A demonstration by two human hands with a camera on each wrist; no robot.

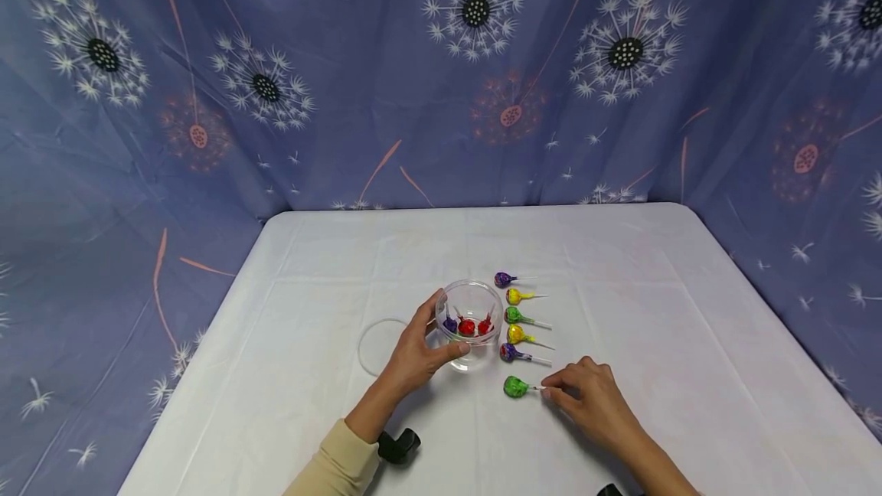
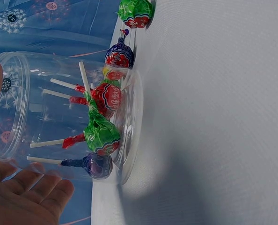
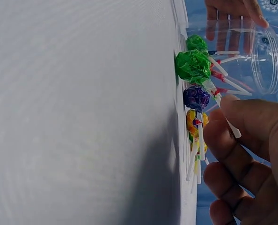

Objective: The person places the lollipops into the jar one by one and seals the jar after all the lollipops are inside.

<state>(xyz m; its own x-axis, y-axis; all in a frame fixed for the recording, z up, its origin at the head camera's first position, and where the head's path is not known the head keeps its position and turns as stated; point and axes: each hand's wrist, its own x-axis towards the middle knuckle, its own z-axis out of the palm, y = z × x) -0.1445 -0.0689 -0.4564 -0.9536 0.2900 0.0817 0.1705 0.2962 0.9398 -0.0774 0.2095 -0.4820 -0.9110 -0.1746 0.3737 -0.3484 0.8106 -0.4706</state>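
Note:
My left hand [image 1: 416, 354] grips a clear plastic jar [image 1: 470, 289] round its side, near the rim. Inside lie several wrapped lollipops; the left wrist view shows red ones [image 2: 107, 99], a green one [image 2: 101, 133] and a purple one [image 2: 99, 165], sticks toward the mouth. To the right of the jar, my right hand [image 1: 589, 396] pinches the white stick of a green lollipop [image 1: 514, 386] between thumb and forefinger. Its wrapped head [image 3: 193, 66] is at or just above the tabletop; I cannot tell whether it touches.
A column of lollipops lies right of the jar, sticks pointing right: purple [image 1: 504, 279], yellow [image 1: 514, 296], green [image 1: 514, 314], yellow [image 1: 516, 334] and purple [image 1: 508, 352]. A clear ring-like disc [image 1: 360, 343] lies left of the jar on the white-covered table [image 1: 276, 389]. Patterned blue cloth [image 1: 372, 98] hangs behind.

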